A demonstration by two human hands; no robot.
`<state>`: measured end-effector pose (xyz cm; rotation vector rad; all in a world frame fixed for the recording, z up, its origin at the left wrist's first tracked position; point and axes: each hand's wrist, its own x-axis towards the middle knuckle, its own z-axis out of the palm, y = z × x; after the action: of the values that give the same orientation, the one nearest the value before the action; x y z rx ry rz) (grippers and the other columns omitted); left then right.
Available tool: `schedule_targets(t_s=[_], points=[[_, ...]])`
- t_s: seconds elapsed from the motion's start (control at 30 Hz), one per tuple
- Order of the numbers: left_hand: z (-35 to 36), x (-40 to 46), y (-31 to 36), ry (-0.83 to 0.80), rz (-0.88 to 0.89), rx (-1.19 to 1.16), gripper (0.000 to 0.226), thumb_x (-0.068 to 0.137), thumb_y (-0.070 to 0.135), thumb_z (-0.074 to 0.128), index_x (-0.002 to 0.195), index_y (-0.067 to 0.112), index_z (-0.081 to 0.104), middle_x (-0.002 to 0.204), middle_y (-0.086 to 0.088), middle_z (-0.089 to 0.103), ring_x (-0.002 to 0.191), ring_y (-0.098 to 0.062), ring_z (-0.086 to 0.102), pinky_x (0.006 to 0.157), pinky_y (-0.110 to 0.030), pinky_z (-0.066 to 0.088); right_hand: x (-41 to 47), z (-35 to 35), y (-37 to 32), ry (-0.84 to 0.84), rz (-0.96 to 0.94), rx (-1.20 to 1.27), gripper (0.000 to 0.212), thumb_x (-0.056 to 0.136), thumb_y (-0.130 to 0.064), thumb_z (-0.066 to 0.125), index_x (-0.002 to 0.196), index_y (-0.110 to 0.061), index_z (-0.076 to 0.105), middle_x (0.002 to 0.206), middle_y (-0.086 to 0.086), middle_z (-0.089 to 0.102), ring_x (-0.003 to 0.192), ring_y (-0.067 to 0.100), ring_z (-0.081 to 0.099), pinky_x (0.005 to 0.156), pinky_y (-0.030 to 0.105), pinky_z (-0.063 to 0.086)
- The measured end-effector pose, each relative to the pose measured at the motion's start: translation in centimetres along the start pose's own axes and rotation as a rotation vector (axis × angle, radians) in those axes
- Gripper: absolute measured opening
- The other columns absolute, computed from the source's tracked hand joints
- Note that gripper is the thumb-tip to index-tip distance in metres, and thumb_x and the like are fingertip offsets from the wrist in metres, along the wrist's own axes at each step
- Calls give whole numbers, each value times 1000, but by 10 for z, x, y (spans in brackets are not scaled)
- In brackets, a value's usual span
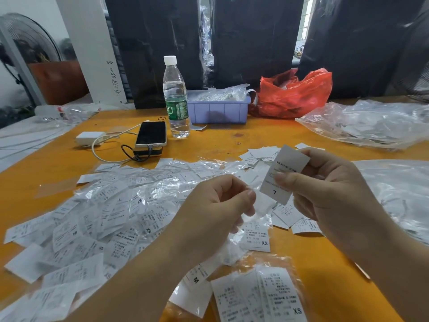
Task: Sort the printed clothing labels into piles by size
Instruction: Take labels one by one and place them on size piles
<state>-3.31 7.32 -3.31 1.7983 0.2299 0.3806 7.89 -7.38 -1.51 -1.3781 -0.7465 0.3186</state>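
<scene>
My right hand (325,187) pinches a white label marked L (286,168) and holds it up above the orange table (232,138). My left hand (218,205) pinches a small clear plastic sleeve (260,205) just left of that label. A big loose heap of white labels and clear sleeves (104,219) covers the left half of the table. A small stack marked XS (262,296) lies near the front edge. Another XS label (257,238) lies under my hands. More labels (290,214) sit below my right hand, and a small pile (260,154) lies behind it.
A water bottle (175,98), a phone (152,133) on a power bank, a white charger (89,138) and cable stand at the back left. A purple tray (218,111) and red bag (294,94) sit behind. Clear plastic bags (371,123) lie at right.
</scene>
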Motion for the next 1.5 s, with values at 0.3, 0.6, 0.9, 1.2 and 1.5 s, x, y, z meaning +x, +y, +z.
schedule_targets(t_s=[0.3,0.6,0.9,1.2,1.5], points=[[3,-1,3,-18,-8,-22,14,96,22,57,92,17,70,74,3,71,60,-6,58,60,-24,53,0,1,-1,7,67,106,12,82,5,65,87,-5,63,49,-6,56,33,3,41,37,14,31],[0,-1,5,19,6,-48,13,93,23,62,87,14,69,72,5,70,60,-5,59,59,-22,55,1,-2,2,89,-114,-132,19,85,-3,69,78,-21,69,57,-12,61,38,3,46,41,10,34],[1,-1,9,14,-24,-115,11,93,19,61,87,12,67,75,2,71,60,-8,58,62,-30,57,1,-1,1,77,-103,-169,14,87,-5,66,84,-19,67,60,-14,61,45,-1,52,44,7,36],[4,-3,9,25,-25,-120,12,95,10,58,94,10,69,74,1,71,61,-9,59,60,-29,57,-2,4,6,56,-64,-148,21,86,1,64,84,-19,69,71,-4,66,48,3,52,45,10,38],[8,-5,10,13,-48,-84,6,84,13,72,89,13,71,85,-10,72,62,-8,59,58,-22,55,-4,8,7,36,-38,-166,21,87,0,64,94,-19,70,82,-1,68,54,3,54,45,10,40]])
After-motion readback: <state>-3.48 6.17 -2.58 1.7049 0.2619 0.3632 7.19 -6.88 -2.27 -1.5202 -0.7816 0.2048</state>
